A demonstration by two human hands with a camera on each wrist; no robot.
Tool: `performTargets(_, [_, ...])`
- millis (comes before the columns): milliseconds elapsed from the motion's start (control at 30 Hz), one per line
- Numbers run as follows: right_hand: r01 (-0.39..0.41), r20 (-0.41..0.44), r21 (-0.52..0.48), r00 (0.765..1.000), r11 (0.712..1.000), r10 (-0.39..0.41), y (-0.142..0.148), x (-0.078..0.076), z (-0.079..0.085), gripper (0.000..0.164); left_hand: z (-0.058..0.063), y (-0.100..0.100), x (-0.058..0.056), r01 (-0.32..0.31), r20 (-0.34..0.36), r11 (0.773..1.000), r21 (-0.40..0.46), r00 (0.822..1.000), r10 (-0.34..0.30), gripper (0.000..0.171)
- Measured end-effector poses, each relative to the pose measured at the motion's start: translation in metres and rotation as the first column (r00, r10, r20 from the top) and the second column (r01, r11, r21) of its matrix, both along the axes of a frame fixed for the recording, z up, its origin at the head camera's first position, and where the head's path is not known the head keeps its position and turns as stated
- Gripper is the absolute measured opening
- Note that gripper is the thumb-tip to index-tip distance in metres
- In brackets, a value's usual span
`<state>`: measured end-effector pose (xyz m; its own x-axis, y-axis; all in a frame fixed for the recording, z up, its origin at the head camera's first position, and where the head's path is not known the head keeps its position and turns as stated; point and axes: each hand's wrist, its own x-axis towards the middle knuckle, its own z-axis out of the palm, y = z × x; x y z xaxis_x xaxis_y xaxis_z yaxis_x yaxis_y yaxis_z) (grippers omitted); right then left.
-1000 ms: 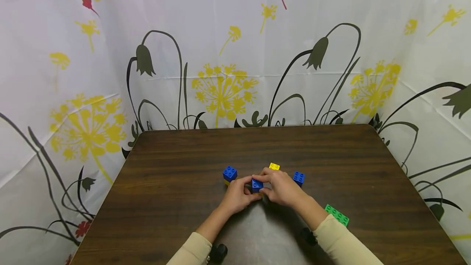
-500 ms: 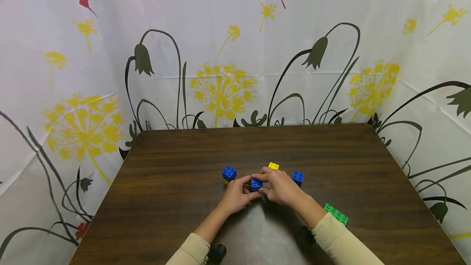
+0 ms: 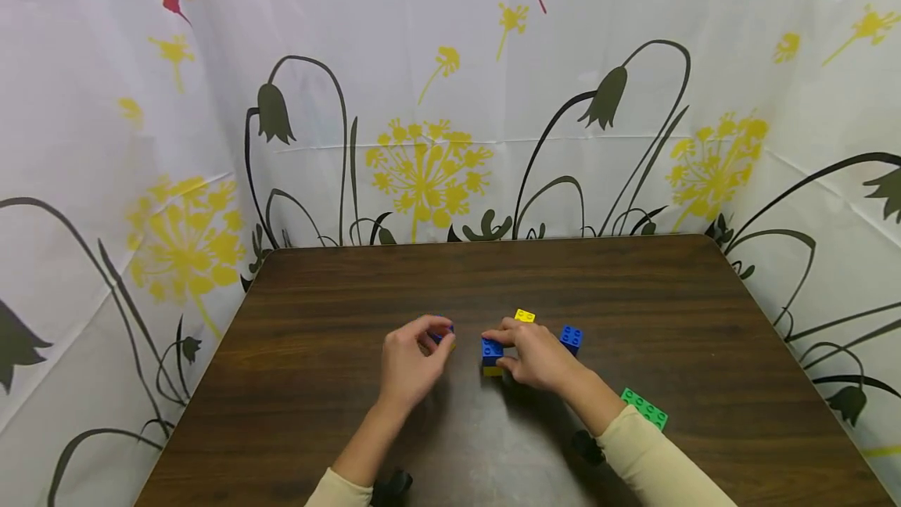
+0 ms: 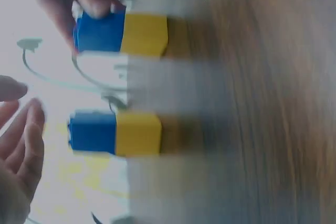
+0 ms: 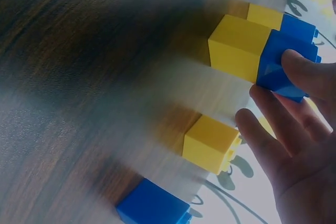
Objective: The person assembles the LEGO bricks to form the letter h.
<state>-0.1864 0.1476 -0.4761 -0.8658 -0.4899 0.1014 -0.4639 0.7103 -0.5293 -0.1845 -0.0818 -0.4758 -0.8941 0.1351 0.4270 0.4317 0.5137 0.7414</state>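
Note:
In the head view my right hand (image 3: 540, 360) pinches a blue toy building brick (image 3: 492, 352) between thumb and fingers. That brick sits on top of a yellow brick (image 5: 239, 48), and the pair stands upright on the table. My left hand (image 3: 407, 366) is beside a second pair to the left, a blue brick (image 4: 93, 133) on a yellow brick (image 4: 138, 134). In the left wrist view this hand's fingers are bent a little and apart from that pair. From the head, the left fingers hide most of it.
Behind the right hand stands a single yellow brick (image 3: 524, 316), with a single blue brick (image 3: 572, 339) to its right. A longer green brick (image 3: 644, 410) lies near the right forearm. The brown table (image 3: 338, 296) ends at a flowered curtain (image 3: 450, 84).
My left hand has left the middle pair and moved left to the other blue-and-yellow pair. The right hand keeps its hold on the middle pair's blue brick.

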Motion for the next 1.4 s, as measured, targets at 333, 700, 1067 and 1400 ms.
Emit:
performTargets(333, [0.016, 0.000, 0.056, 1.000, 0.998, -0.016, -0.004, 0.000, 0.002, 0.043, -0.028, -0.040, -0.036, 0.315, 0.172, 0.944, 0.101, 0.929, -0.329, 0.076])
performTargets(700, [0.033, 0.015, 0.043, 0.999, 0.999, -0.034, -0.005, 0.000, 0.004, 0.039, -0.040, -0.029, -0.035, 0.372, 0.211, 0.916, 0.148, 0.893, -0.397, 0.044])
performTargets(1067, [0.030, 0.024, 0.039, 0.999, 0.999, -0.031, -0.005, 0.002, 0.000, 0.038, -0.025, -0.006, -0.008, 0.289, 0.230, 0.943, 0.163, 0.919, -0.321, 0.037])
performTargets(1400, [0.031, 0.051, -0.005, 0.998, 1.000, -0.030, -0.003, 0.006, -0.001, 0.039, -0.007, 0.000, 0.001, 0.309, 0.242, 0.935, 0.172, 0.907, -0.345, 0.036])
